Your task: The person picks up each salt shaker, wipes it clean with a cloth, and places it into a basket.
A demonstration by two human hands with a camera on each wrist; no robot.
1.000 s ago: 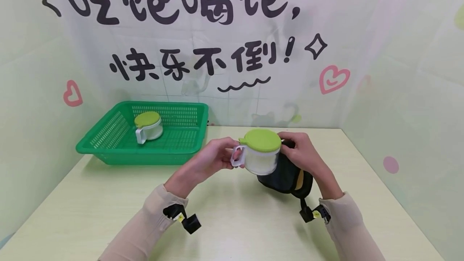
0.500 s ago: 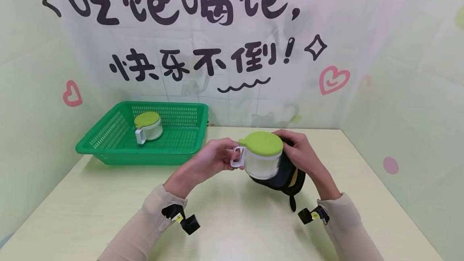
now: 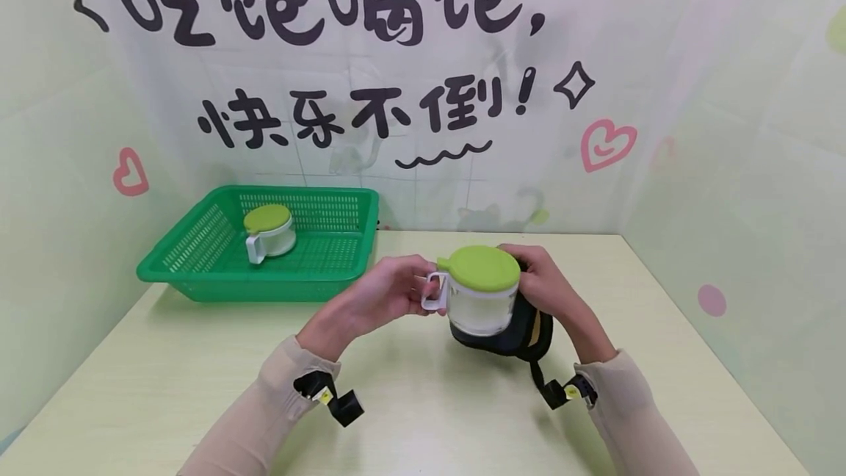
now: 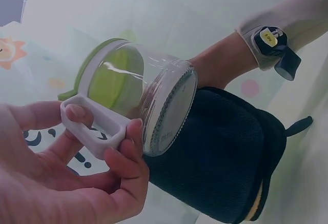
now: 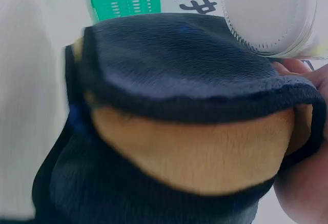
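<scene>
My left hand (image 3: pixel 396 286) grips the white handle of a clear seasoning jar (image 3: pixel 481 313) with a green lid, fingers passing through the handle. The jar is held above the table, lid upward in the head view. Its see-through side and ribbed bottom show in the left wrist view. Behind the jar, my right hand (image 3: pixel 543 283) holds a dark navy cloth (image 4: pixel 220 155) at its upper end, close against the jar's far side. Black edging, a tan inside and a hanging loop show on the cloth (image 5: pixel 195 142). The jar and cloth partly hide the right fingers.
A green plastic basket (image 3: pixel 258 289) stands at the back left of the table (image 3: pixel 423 410). In it sits a second seasoning jar (image 3: pixel 274 235) with the same green lid and white handle. A printed curtain (image 3: pixel 423 197) closes off the back.
The jar has come slightly lower and its lid tilts more toward me. The cloth and right hand have shifted left behind the jar. Both hands keep their hold.
</scene>
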